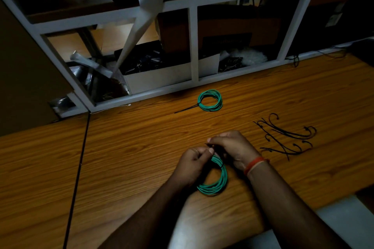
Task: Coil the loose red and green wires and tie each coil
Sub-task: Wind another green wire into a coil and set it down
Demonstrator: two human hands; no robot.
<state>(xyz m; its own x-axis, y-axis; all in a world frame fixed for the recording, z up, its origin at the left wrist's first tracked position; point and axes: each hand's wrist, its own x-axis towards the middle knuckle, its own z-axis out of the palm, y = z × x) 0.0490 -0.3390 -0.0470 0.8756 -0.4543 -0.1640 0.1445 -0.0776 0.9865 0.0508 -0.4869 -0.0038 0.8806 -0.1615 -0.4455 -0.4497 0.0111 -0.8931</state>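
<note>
Clearly the green wire coil (215, 180) in hand is light and springy: thin insulated strands that will want to fan apart unless the bundle is kept pinched where the tie crosses it, so the top of the loop is the sensible place to hold. That is where both hands meet. The left hand (194, 162) has its fingers curled against the upper arc of the coil, and the right hand (232, 147) pinches something thin and dark just above it, apparently a black cable tie (209, 145), though the fingers hide most of it. The rest of the coil hangs below and behind the grip, toward the person, its lower arc resting on the wooden table (131, 157) between the two wrists. Beyond the grip, well apart, lies a second green coil (210, 100) already bound, its tie tail sticking out leftward. To the right of the right hand, near but not touching, a loose scatter of spare cable ties (287, 137) waits. No red wire shows
</note>
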